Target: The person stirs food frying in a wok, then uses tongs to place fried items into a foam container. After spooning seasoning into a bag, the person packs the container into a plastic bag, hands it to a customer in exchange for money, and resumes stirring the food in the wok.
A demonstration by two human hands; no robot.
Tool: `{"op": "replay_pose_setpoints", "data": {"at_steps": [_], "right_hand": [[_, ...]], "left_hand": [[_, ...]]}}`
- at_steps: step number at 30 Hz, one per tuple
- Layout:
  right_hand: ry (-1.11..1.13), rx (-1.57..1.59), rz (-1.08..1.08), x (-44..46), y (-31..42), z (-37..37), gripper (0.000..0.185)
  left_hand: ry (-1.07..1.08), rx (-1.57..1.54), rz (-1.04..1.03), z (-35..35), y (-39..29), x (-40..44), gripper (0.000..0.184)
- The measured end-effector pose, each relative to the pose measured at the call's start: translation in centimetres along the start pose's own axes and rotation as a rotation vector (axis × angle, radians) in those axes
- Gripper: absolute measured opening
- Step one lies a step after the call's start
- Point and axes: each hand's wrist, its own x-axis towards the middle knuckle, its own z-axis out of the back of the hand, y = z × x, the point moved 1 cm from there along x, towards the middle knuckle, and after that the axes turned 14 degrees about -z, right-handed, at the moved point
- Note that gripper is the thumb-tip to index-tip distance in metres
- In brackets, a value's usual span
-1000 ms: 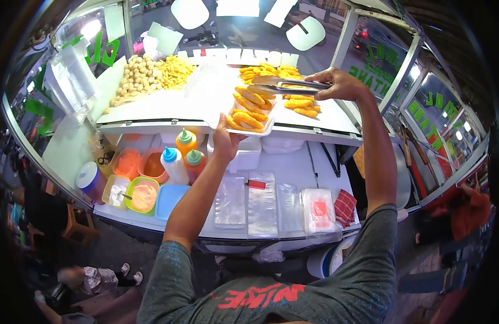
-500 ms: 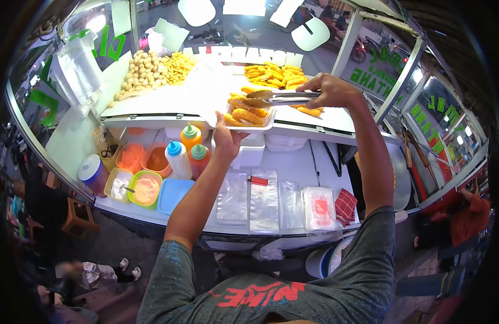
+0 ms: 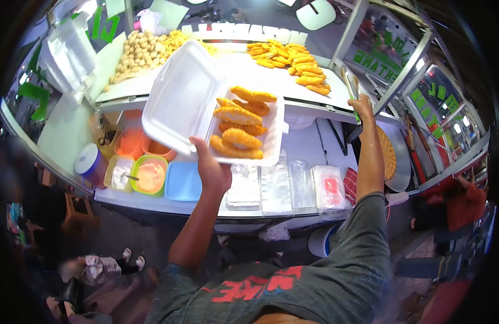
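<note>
My left hand [image 3: 212, 171] grips the near edge of an open white foam box [image 3: 180, 97], its lid folded out to the left. Several golden fried pieces [image 3: 238, 114] lie in the box's right half. Over at the right side of the cart, my right hand [image 3: 362, 109] is closed around metal tongs [image 3: 351, 86], which stand nearly upright. More fried pieces [image 3: 309, 70] are piled on the white shelf behind the box, to the right. Round pale balls [image 3: 141, 54] are heaped at the shelf's left.
Tubs of orange [image 3: 129, 141] and pink sauce [image 3: 151, 175], a blue lid [image 3: 183, 181] and a lidded jar [image 3: 89, 160] stand at the lower left. Plastic bags [image 3: 276, 186] lie at the counter's front. A round pan [image 3: 403, 167] is at the right. People are beyond the cart.
The box has come nearer and tilted toward the camera, its lid now clearly visible. My right hand has moved right and down with the tongs, away from the fried pieces.
</note>
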Motion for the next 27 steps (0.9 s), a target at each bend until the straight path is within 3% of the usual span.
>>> {"op": "replay_pose_setpoints", "data": {"at_steps": [4, 9, 14, 16, 18, 20, 23, 25, 27], "right_hand": [[-0.228, -0.177, -0.003, -0.7, 0.6, -2.3, 0.046], [-0.153, -0.412, -0.032, 1.6, 0.1, -3.7, 0.049], [-0.14, -0.378, -0.008, 0.7, -1.8, -2.8, 0.052], [-0.08, -0.371, 0.106, 2.4, -3.0, -3.4, 0.055], [-0.023, -0.429, 0.267, 4.4, -4.2, -3.8, 0.053], [-0.075, -0.373, 0.354, 2.0, -4.3, -2.5, 0.042], [-0.49, 0.163, 0.592, -3.0, -3.0, -2.2, 0.032], [-0.227, 0.589, 0.624, -13.4, 0.5, -1.3, 0.018], [0.061, 0.695, 0.879, -18.9, 1.9, -5.7, 0.024]], "left_hand": [[-0.071, 0.023, -0.08, 4.1, -2.9, -5.7, 0.073], [-0.12, 0.076, -0.248, 6.9, -6.3, -14.0, 0.066], [-0.258, 0.127, -0.421, 7.1, -7.7, -21.4, 0.066], [-0.217, 0.104, -0.46, 7.8, -8.2, -25.1, 0.065], [-0.354, 0.115, -0.57, 8.5, -8.2, -27.9, 0.065], [-0.405, 0.18, -0.657, 6.9, -8.7, -30.0, 0.066], [-0.482, 0.226, -0.739, 7.9, -9.7, -33.1, 0.068], [-0.468, 0.176, -0.773, 8.4, -10.6, -34.5, 0.066], [-0.534, 0.211, -0.823, 10.2, -10.7, -34.7, 0.067]]}}
